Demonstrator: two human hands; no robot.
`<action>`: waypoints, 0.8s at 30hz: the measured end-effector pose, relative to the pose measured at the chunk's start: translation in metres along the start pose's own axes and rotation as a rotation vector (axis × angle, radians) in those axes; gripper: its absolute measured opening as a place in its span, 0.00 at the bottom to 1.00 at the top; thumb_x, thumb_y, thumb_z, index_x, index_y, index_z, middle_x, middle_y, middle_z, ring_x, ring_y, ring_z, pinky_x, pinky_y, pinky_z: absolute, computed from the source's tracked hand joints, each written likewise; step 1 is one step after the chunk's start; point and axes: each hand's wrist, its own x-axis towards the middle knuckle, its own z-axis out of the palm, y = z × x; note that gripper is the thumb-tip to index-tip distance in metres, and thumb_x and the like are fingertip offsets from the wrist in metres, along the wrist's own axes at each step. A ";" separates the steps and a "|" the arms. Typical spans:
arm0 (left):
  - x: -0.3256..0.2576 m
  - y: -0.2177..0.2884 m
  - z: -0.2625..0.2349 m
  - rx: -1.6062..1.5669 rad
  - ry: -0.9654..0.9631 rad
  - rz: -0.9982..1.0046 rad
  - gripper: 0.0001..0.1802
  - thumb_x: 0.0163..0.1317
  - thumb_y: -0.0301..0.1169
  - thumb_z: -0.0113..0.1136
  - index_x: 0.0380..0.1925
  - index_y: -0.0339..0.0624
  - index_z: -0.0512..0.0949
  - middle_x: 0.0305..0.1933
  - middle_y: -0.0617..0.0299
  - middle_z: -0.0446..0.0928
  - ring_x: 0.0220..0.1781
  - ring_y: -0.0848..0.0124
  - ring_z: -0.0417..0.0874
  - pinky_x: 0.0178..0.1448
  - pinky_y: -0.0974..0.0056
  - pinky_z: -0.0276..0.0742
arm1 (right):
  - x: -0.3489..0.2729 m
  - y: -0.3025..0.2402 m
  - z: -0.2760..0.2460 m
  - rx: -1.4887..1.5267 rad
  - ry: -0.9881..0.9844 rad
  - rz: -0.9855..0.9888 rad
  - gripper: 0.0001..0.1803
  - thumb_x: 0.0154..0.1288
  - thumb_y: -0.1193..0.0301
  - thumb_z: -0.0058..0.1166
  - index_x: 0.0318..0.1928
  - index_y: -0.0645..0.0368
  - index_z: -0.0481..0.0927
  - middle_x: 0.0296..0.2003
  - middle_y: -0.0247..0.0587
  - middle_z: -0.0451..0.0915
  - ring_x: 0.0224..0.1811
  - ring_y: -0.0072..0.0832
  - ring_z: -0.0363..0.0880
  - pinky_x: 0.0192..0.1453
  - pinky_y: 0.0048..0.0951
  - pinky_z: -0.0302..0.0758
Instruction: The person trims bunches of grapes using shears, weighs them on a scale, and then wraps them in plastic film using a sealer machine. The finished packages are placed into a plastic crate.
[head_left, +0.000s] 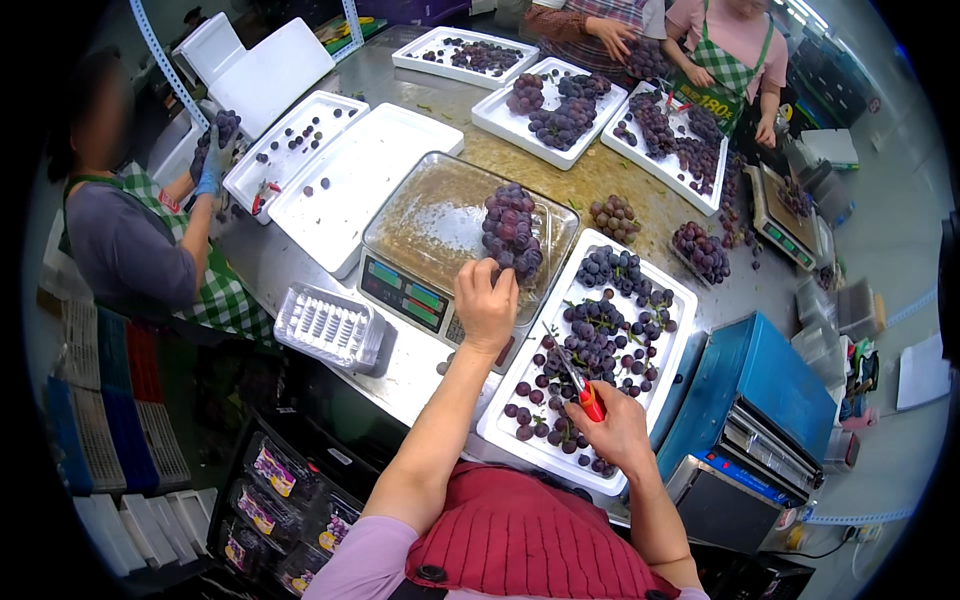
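Scale pan (420, 215): glossy metal. Scissor handles (592, 405): smooth plastic.

Two co-workers (725, 72) cut off above, red handles (591, 404) partly hidden by right hand (614, 430), scale display (403, 291) seemingly illegible

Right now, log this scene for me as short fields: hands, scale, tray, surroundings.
Left hand: fingertips at the near end of the grape bunch
Right hand: holding red-handled snips over the white tray
Scale: bears that bunch
In the tray: dark grapes, some loose
Left of scale: stacked clear containers
Right of tray: blue-topped machine
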 end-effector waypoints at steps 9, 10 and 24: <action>-0.004 0.000 0.008 -0.095 0.038 -0.063 0.10 0.42 0.22 0.65 0.28 0.40 0.78 0.43 0.56 0.71 0.48 0.55 0.72 0.48 0.56 0.73 | -0.003 0.010 0.012 -0.003 0.000 0.004 0.20 0.53 0.55 0.60 0.39 0.58 0.80 0.27 0.51 0.80 0.31 0.47 0.81 0.36 0.42 0.75; -0.004 -0.001 0.009 -0.115 0.043 -0.078 0.10 0.42 0.21 0.65 0.27 0.39 0.78 0.43 0.56 0.72 0.48 0.55 0.72 0.48 0.56 0.74 | -0.002 0.010 0.012 0.000 0.005 0.001 0.20 0.53 0.55 0.60 0.39 0.58 0.80 0.27 0.51 0.80 0.31 0.48 0.80 0.36 0.42 0.75; -0.007 -0.003 0.009 -0.228 0.021 -0.132 0.09 0.42 0.20 0.65 0.28 0.38 0.79 0.44 0.55 0.72 0.46 0.56 0.74 0.46 0.58 0.75 | 0.096 -0.012 -0.006 -0.298 -0.165 -0.025 0.26 0.53 0.49 0.54 0.30 0.63 0.80 0.27 0.58 0.80 0.35 0.52 0.80 0.43 0.45 0.75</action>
